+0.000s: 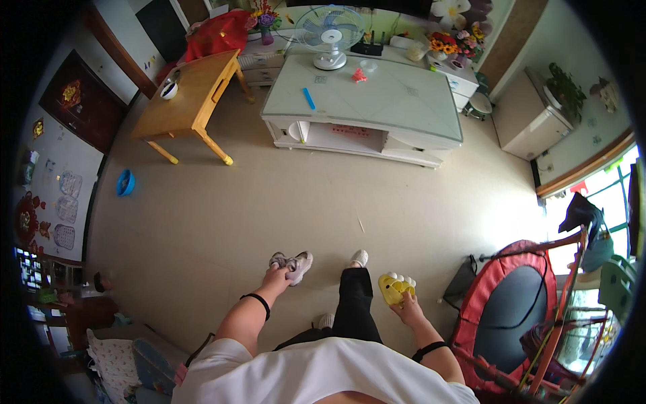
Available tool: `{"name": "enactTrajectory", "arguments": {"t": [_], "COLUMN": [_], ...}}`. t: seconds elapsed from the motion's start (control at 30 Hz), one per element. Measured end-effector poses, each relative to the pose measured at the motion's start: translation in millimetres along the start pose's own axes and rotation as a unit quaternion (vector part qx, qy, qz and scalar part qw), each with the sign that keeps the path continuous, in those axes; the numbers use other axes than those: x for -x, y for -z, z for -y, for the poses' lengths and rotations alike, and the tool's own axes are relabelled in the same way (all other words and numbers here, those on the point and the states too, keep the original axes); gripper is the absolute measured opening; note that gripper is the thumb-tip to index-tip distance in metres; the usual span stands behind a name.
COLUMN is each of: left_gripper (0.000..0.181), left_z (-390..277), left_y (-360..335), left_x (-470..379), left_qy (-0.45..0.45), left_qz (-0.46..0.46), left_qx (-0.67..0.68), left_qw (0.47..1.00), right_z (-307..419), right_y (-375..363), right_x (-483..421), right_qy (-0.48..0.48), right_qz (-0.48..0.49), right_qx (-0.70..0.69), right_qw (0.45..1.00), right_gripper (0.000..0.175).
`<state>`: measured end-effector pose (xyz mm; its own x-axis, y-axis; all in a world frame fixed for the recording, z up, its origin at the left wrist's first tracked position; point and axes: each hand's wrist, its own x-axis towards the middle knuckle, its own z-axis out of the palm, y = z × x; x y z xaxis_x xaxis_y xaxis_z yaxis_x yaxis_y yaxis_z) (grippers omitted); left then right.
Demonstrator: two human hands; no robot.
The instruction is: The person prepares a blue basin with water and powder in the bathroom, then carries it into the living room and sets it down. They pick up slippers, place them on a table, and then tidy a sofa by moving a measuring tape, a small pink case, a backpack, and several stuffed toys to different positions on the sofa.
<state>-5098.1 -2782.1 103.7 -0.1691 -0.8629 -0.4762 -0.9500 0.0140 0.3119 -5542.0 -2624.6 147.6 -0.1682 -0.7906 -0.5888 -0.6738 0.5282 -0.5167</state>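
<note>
A pair of pale pinkish sneakers (302,267) hangs from my left hand (275,279), which grips them at their openings. On the other side, my right hand (410,309) holds yellow clogs (389,290) with white rounded bumps along one end. Whether there is one clog or two pressed together is hard to tell. Both hands are held out over the tiled floor (323,212), well apart. Between them, my own foot in a light shoe (359,258) is set forward, below a black trouser leg (355,298).
Ahead stands a glass-topped coffee table (373,96) bearing a fan (330,38). A wooden table (189,96) is at the left, with a blue basin (125,183) on the floor nearby. To the right, a red-rimmed trampoline (509,303) leans upright beside a metal frame (555,323).
</note>
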Motion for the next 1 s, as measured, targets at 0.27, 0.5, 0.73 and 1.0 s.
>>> {"name": "enactTrajectory", "arguments": {"t": [0.27, 0.5, 0.73, 1.0], "left_gripper": [0.038, 0.033, 0.03, 0.017], "left_z": [-70, -84, -70, -41], "left_y": [72, 112, 116, 47], "left_x": [-179, -353, -548, -781], "left_qy": [-0.031, -0.081, -0.036, -0.107], "left_qz": [-0.033, -0.089, -0.11, -0.331], "left_qx": [0.012, 0.055, 0.016, -0.039], "left_qw": [0.999, 0.991, 0.993, 0.937], "right_z": [94, 258, 317, 290], "right_y": [77, 106, 72, -15], "right_x": [-272, -457, -625, -844], "right_qy": [0.086, 0.16, 0.111, 0.036], "right_qz": [0.063, 0.064, -0.006, -0.131], "right_qx": [0.111, 0.1, 0.095, 0.177], "right_qw": [0.988, 0.98, 0.989, 0.975], "right_gripper": [0.071, 0.06, 0.061, 0.058]}}
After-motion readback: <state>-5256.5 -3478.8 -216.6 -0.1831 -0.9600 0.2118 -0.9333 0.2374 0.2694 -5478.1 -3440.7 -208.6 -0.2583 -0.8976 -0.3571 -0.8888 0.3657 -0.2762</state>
